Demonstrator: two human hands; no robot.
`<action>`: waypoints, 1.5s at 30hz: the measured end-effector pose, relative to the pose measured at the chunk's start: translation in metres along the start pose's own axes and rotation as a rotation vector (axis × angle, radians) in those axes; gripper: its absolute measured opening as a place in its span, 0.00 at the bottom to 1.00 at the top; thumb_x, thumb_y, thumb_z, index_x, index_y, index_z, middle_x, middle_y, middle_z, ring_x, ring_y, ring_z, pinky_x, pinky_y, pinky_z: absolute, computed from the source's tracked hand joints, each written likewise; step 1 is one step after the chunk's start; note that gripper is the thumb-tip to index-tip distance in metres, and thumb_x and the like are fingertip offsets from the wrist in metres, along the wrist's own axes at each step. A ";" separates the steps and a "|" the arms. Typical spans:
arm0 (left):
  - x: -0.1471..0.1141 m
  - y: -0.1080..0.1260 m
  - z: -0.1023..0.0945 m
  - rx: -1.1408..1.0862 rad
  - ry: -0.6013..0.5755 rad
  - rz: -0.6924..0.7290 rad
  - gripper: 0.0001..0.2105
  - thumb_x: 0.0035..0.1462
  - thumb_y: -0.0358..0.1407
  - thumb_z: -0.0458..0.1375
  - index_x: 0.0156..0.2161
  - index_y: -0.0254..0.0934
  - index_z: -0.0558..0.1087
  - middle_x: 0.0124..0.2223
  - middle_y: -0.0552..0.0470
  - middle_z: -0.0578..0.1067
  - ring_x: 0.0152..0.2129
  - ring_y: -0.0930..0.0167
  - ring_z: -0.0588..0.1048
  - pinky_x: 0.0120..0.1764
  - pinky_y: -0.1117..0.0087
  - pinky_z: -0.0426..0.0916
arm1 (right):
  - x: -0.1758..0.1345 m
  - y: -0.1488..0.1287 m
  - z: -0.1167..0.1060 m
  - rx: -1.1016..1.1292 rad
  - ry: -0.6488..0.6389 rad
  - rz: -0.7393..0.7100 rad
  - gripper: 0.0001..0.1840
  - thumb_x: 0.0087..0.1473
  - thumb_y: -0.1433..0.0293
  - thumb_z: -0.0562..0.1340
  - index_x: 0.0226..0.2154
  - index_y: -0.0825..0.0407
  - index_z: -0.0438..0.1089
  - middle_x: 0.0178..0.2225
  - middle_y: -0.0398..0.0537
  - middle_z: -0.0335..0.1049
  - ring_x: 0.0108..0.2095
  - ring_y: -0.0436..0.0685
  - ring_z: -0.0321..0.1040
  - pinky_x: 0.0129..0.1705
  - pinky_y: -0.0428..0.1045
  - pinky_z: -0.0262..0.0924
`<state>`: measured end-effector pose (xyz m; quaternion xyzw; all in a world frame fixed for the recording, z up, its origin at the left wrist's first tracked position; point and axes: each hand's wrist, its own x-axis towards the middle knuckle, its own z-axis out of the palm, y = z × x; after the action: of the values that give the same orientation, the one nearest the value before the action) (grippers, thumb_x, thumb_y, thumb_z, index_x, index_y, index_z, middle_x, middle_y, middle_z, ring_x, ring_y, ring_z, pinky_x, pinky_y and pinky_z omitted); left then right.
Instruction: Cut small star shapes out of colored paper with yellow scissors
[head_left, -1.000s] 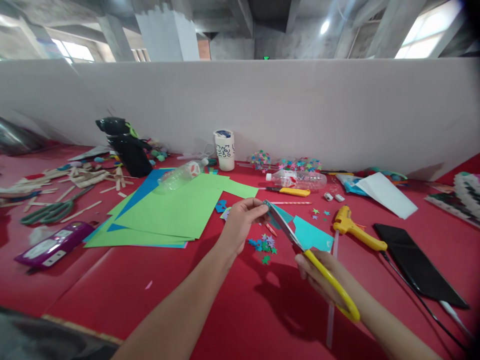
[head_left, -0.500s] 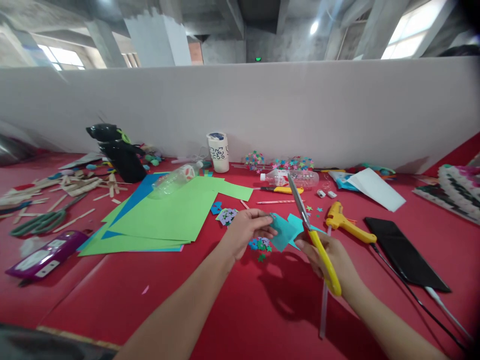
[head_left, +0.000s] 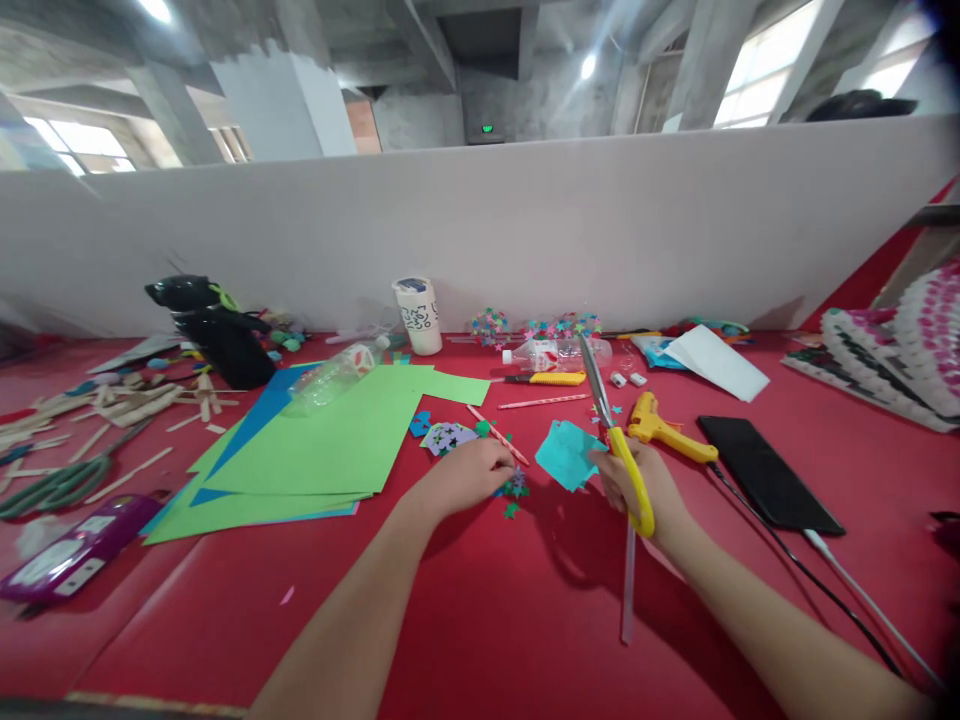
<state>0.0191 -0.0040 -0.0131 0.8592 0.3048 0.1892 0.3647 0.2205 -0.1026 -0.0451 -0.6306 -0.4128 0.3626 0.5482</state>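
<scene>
My right hand (head_left: 651, 488) grips yellow-handled scissors (head_left: 634, 480), their blades pointing up and away. A piece of turquoise paper (head_left: 568, 456) reaches to the fingertips of the same hand. To the left, my left hand (head_left: 466, 474) is closed, fingers curled down at a small heap of star-shaped sequins (head_left: 516, 484); whether it pinches anything is hidden. Just beyond that hand lie purple paper cutouts (head_left: 448, 438) with a blue scrap (head_left: 420, 424) beside them. A pink striped straw (head_left: 499, 436) rests between the two hands.
Green paper sheets (head_left: 322, 440) cover the left middle. Behind are a plastic bottle (head_left: 559, 355), a yellow cutter (head_left: 556, 379) and a white cup (head_left: 417, 318). At right lie a yellow glue gun (head_left: 667, 430) and a black phone (head_left: 769, 475). Green scissors (head_left: 67, 485) lie left.
My left hand has let go of the turquoise paper and moved down-left to the star sequins. The paper now stays at my right hand, with the scissors still held. The view has shifted slightly right.
</scene>
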 end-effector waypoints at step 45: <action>0.015 0.011 0.037 -0.824 -0.070 -0.156 0.13 0.44 0.38 0.59 0.34 0.31 0.68 0.29 0.47 0.75 0.17 0.72 0.73 0.20 0.75 0.64 | -0.006 -0.006 0.008 -0.044 -0.209 -0.030 0.15 0.44 0.66 0.57 0.14 0.50 0.53 0.04 0.31 0.49 0.06 0.43 0.46 0.10 0.41 0.42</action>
<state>0.0545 -0.0192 -0.0286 0.6217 0.2551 0.2379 0.7012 0.2098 -0.1044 -0.0407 -0.5950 -0.4850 0.4087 0.4936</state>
